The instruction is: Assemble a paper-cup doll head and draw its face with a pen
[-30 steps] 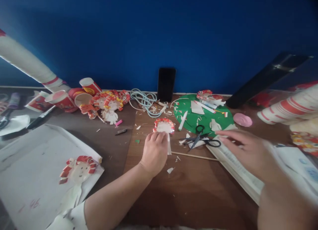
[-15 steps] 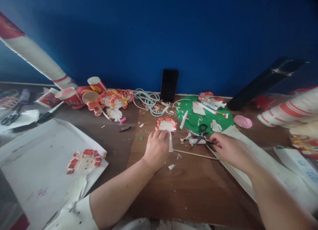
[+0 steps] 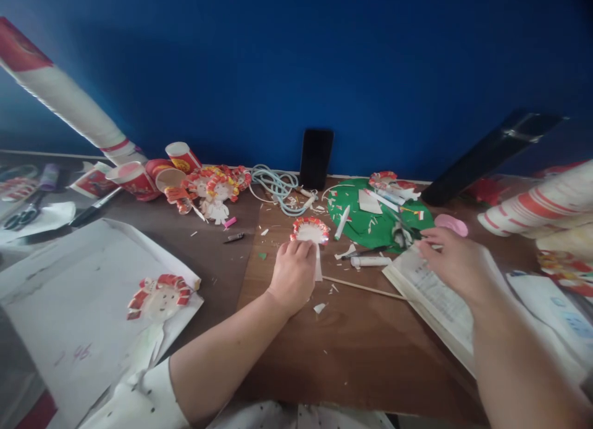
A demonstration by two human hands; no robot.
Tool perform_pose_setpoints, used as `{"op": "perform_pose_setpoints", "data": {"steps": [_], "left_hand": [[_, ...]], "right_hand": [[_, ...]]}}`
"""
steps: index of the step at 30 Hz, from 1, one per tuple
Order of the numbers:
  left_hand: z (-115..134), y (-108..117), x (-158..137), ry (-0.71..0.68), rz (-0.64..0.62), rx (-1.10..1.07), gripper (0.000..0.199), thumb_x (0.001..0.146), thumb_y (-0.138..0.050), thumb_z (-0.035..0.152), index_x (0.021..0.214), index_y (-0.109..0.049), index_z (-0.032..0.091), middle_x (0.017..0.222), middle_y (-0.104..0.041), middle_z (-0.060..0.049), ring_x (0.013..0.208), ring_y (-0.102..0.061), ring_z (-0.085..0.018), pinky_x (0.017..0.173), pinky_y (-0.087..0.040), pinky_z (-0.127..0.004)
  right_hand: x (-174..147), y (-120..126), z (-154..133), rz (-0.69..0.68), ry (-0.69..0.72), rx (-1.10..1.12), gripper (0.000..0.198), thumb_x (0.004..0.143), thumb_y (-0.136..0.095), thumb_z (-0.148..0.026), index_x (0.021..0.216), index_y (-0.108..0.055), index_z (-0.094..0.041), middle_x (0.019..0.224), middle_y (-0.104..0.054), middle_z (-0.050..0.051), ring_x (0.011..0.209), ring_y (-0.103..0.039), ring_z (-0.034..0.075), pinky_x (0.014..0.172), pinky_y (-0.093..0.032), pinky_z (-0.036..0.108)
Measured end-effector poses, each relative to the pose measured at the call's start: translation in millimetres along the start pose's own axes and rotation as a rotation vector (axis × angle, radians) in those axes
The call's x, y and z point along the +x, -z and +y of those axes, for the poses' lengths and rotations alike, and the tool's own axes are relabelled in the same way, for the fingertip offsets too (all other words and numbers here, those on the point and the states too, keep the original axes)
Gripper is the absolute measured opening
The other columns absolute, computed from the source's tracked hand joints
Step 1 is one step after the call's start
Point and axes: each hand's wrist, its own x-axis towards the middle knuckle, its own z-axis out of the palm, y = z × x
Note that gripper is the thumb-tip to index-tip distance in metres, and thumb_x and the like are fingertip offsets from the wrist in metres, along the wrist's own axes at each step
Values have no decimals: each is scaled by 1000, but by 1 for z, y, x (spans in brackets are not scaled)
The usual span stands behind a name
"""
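Observation:
My left hand [image 3: 294, 271] is closed over the lower part of a white paper cutout [image 3: 310, 232] edged with red and yellow pieces; a pale strip shows beside the fingers. My right hand [image 3: 451, 256] pinches dark scissors [image 3: 404, 233] above the edge of the green round sheet [image 3: 356, 228]; the scissors are partly blurred. Below them lie a white tube [image 3: 370, 262] and a black pen [image 3: 370, 251]. A thin wooden stick [image 3: 364, 287] runs from near my left hand towards an open book [image 3: 430, 287] under my right hand.
A phone [image 3: 316, 159] leans on the blue wall near a coiled pale cable [image 3: 275, 188]. Red paper cups [image 3: 134, 180] and similar cutouts [image 3: 217, 185] stand at left. White paper [image 3: 60, 299] carries another cutout [image 3: 162, 296]. Paper scraps [image 3: 319, 308] litter the table.
My right hand has lifted the scissors up and to the right, off the white tube, uncovering the black pen and the book's page. My left hand stays in place.

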Motion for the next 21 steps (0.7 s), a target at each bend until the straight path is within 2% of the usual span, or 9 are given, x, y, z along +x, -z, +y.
{"op": "perform_pose_setpoints", "data": {"steps": [2,7,13,16,21], "left_hand": [[1,0,0,-12,10,2,31,90,-46,21,119,-55,15,120,-60,-10,109,-51,-25,95,-40,-41],[1,0,-1,-20,25,21,33,89,-46,18,121,-55,15,118,-60,-11,110,-51,-25,94,-40,-42],[1,1,0,-29,-10,31,36,89,-46,19,123,-53,11,117,-59,-14,111,-51,-26,94,-40,-42],[1,2,0,-40,-22,32,37,89,-46,19,124,-52,10,117,-59,-14,111,-50,-26,95,-39,-42],[2,3,1,-34,-28,36,35,88,-47,19,121,-54,10,115,-59,-14,110,-50,-26,95,-39,-42]], "right_hand": [[-1,-2,-12,-2,56,-103,33,81,-52,-41,108,-66,-27,101,-71,5,74,-64,22,63,-44,33],[-3,-15,-41,-161,367,-321,32,83,-48,-30,107,-69,-31,108,-66,4,78,-63,21,57,-37,30],[13,-21,-59,-293,436,-512,21,83,-47,-23,94,-65,-22,96,-62,8,72,-61,20,51,-27,28],[19,-20,-60,-347,457,-512,17,81,-47,-22,89,-62,-22,93,-61,6,68,-59,18,51,-27,28],[25,-22,-50,-339,527,-335,14,78,-48,-22,83,-61,-23,96,-63,3,69,-58,15,55,-32,27]]}}
